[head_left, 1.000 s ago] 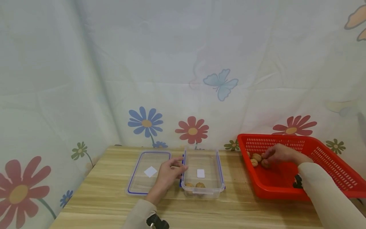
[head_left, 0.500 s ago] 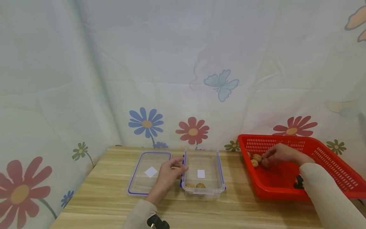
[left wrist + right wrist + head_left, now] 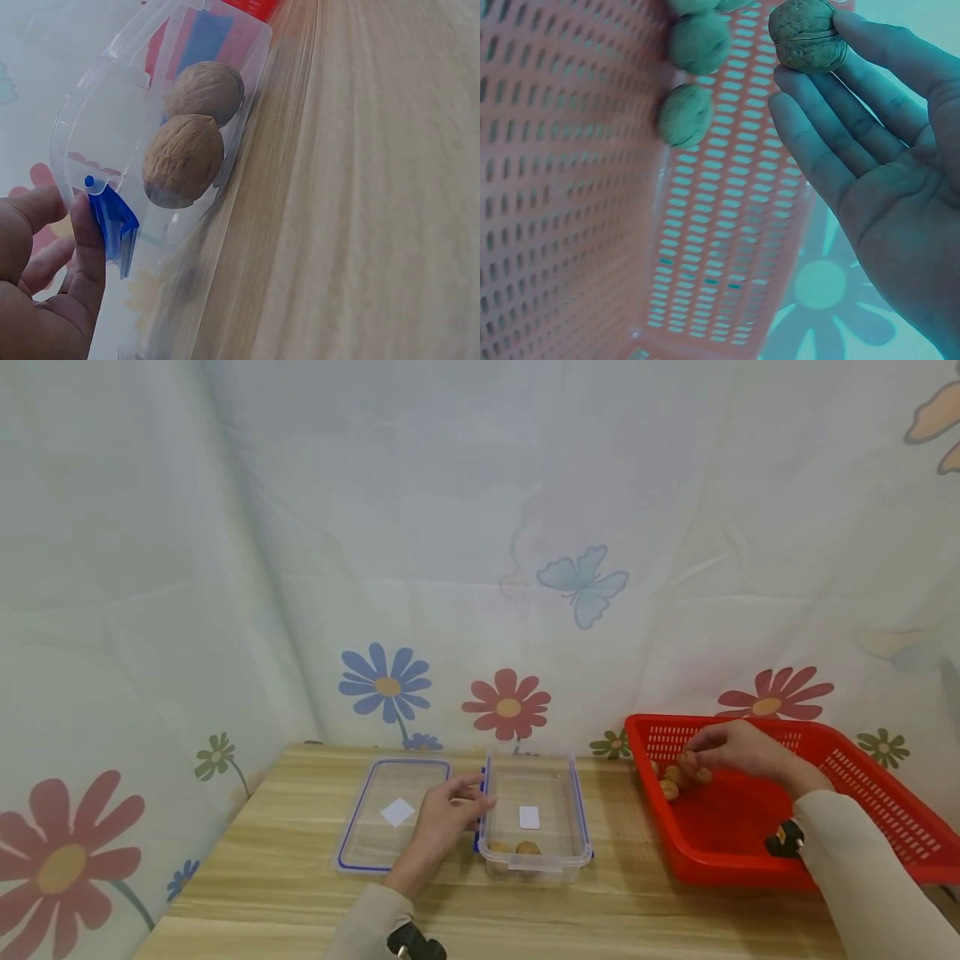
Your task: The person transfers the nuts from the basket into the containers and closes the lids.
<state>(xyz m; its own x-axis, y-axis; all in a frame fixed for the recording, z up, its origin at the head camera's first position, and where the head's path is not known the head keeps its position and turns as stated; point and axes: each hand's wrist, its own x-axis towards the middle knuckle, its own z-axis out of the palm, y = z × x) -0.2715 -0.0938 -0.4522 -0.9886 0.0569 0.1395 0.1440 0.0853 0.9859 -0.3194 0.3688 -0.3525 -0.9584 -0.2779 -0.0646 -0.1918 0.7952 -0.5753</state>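
Note:
In the head view my right hand (image 3: pixel 738 750) is above the left part of the red basket (image 3: pixel 738 868). It pinches a walnut (image 3: pixel 808 35) between thumb and fingertips, clear of the basket floor in the right wrist view. More walnuts (image 3: pixel 686 115) lie along the basket's wall below. My left hand (image 3: pixel 444 817) holds the left rim of a clear plastic box (image 3: pixel 543 862), its thumb against a blue latch (image 3: pixel 114 229). Two walnuts (image 3: pixel 184 160) rest inside the box at its near end.
Left of the box lies its clear lid (image 3: pixel 367 839) with a blue seal and a white label. Everything stands on a wood-grain table (image 3: pixel 247 868). A flowered cloth (image 3: pixel 420 527) hangs behind it.
My right hand has risen slightly from among the walnuts, lifting one in its fingertips. The left hand stays at the box's rim.

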